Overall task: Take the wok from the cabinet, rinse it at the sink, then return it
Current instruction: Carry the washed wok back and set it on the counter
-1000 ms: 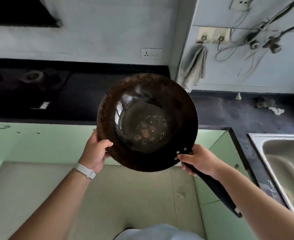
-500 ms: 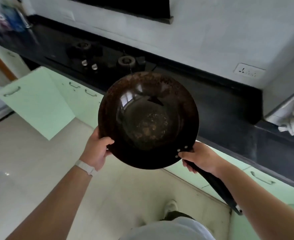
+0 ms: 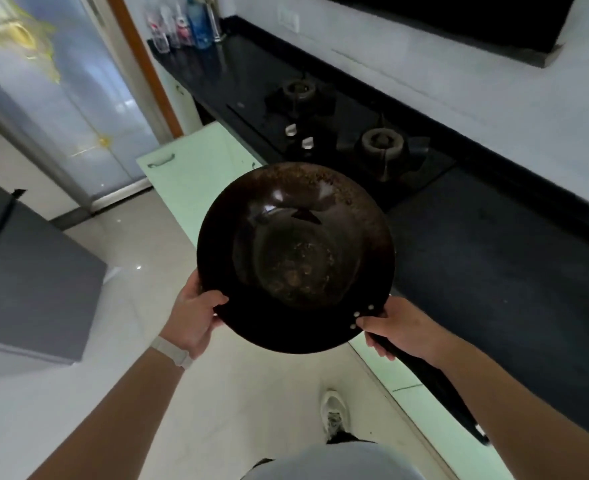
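A dark round wok [image 3: 295,258] with rusty specks and a long black handle hangs in front of me, its inside tilted towards me. My left hand [image 3: 196,315] grips its left rim, thumb over the edge. My right hand [image 3: 398,329] holds the handle just behind the rivets; the handle runs back under my right forearm. A pale green cabinet door [image 3: 185,171] stands open beyond the wok, below the black counter. The cabinet's inside is hidden.
A two-burner gas hob [image 3: 341,133] sits in the black counter [image 3: 494,258] on the right. Bottles [image 3: 185,26] stand at the counter's far end. A fridge [image 3: 68,109] is at the far left, a grey box [image 3: 26,282] on the left floor. My shoe [image 3: 334,410] is below.
The view has swung left from the sink corner to the hob, the open cabinet door and the fridge. The wok stays held the same way in both hands.
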Demonstrator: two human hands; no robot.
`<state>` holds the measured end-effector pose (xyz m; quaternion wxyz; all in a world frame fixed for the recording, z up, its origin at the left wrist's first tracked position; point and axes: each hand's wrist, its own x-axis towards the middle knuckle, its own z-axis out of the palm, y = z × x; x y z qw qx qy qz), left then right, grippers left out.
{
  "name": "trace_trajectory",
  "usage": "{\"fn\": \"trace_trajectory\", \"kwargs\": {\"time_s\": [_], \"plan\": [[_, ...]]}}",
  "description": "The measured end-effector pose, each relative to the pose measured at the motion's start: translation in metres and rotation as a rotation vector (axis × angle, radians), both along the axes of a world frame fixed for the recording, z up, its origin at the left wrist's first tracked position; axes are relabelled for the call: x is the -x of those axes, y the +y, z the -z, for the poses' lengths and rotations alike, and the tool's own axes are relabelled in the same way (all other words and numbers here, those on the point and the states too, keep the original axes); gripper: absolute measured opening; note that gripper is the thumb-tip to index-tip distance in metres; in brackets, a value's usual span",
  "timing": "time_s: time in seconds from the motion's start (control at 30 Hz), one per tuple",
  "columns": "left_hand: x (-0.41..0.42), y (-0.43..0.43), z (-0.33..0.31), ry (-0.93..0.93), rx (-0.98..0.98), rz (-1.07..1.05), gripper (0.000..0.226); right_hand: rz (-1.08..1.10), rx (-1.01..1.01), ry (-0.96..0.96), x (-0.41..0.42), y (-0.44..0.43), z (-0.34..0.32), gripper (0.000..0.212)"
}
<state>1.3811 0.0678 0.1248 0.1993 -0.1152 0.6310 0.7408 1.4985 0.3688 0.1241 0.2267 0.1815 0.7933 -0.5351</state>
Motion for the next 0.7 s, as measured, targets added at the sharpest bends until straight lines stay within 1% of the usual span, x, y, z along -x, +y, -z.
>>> {"fn": "trace_trajectory", "kwargs": {"time_s": [0.1,0.27,0.4,0.57,0.7], "plan": [[0.024,0.000,-0.003,0.031,0.032,-0.079,0.066,-0.093,0.047,0.024,0.054,0.011,0.006,0.034],[0.051,-0.021,-0.011,0.044,0.064,-0.213,0.067,-0.243,0.054,0.030,0.130,0.002,0.008,0.036],[0.070,-0.051,-0.011,0.037,0.072,-0.328,0.066,-0.327,0.075,0.008,0.177,-0.026,0.003,0.033],[0.111,-0.099,-0.007,0.026,0.081,-0.400,0.064,-0.379,0.071,-0.008,0.238,-0.077,0.003,0.031],[0.153,-0.152,0.003,0.052,0.063,-0.417,0.067,-0.404,0.030,0.006,0.291,-0.129,0.007,0.032]]}}
